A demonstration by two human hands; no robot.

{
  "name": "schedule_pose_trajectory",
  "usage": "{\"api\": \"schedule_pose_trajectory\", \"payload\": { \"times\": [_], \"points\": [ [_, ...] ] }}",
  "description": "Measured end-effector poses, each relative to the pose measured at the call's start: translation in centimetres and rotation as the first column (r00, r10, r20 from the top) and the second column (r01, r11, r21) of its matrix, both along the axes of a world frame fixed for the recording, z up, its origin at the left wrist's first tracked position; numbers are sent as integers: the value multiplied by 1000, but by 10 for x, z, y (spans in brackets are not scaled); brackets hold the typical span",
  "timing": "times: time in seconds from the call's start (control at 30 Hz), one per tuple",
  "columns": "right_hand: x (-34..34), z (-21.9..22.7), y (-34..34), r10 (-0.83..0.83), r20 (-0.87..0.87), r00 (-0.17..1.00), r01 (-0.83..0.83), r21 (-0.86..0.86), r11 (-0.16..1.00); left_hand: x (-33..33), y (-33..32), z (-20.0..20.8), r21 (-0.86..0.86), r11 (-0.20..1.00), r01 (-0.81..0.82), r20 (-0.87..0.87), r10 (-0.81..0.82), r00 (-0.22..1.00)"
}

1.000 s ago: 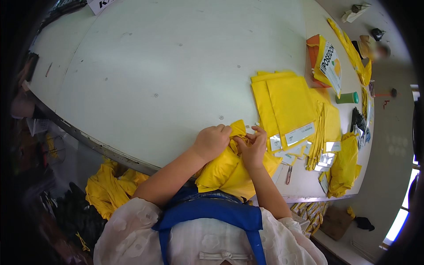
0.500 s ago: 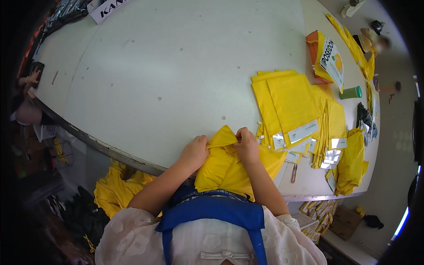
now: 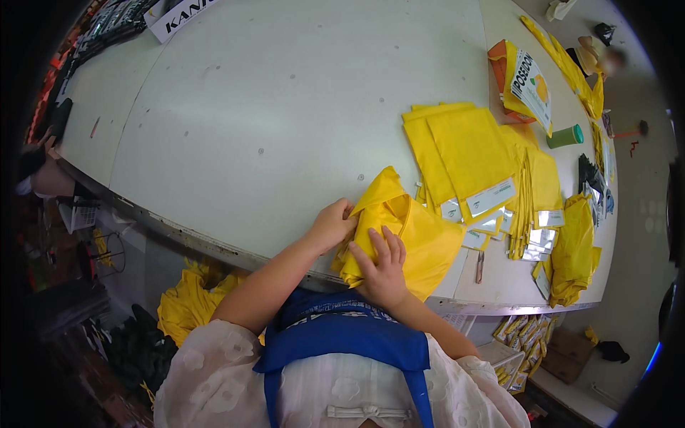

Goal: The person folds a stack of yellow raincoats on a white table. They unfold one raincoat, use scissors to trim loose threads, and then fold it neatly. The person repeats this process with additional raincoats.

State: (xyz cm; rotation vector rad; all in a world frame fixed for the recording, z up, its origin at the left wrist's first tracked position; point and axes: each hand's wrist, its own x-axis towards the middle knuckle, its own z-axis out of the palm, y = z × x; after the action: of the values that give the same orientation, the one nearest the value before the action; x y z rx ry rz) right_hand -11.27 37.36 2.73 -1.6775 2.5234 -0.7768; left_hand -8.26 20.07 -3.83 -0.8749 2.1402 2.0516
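In the head view, low centre of the frame, the left hand (image 3: 332, 225) grips the folded edge of a yellow garment (image 3: 421, 239) at the table (image 3: 285, 107) rim. The right hand (image 3: 383, 267) lies flat with fingers spread on it, seemingly pinning the fold. A stack of folded yellow pieces (image 3: 464, 153) sits upper right of it.

The yellow garment (image 3: 399, 235) under the hands is thin cloth with a slight sheen, creased into soft folds. The folded stack (image 3: 464, 153) beside it is the same smooth yellow fabric, with glossy paper tags (image 3: 491, 197). The counter (image 3: 285, 107) is a matt pale surface, scuffed and speckled. The green cup (image 3: 565, 136) looks like smooth plastic. The apron (image 3: 342, 342) is matt blue cloth.
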Motion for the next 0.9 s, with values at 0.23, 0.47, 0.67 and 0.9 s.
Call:
{"api": "schedule_pose_trajectory", "payload": {
  "times": [0.23, 0.47, 0.67, 0.9],
  "points": [
    [-15, -5, 0, -125, 268, 955, 150, -74, 986, 22, -2, 12, -115, 979, 171, 266, -135, 954],
    [-16, -12, 1, -157, 341, 927, 189, -64, 980, 34, 1, 11, 672, 682, -290, 255, 155, 955],
    [-15, -4, -11, -137, 125, 983, 126, 96, 987, 40, 15, 20, 367, 915, -166, 98, 139, 985],
    [-20, -22, -7, 25, 176, 984, -72, 269, 960, 44, 14, 44, -63, 998, 12, 86, -7, 996]
  ]
}}
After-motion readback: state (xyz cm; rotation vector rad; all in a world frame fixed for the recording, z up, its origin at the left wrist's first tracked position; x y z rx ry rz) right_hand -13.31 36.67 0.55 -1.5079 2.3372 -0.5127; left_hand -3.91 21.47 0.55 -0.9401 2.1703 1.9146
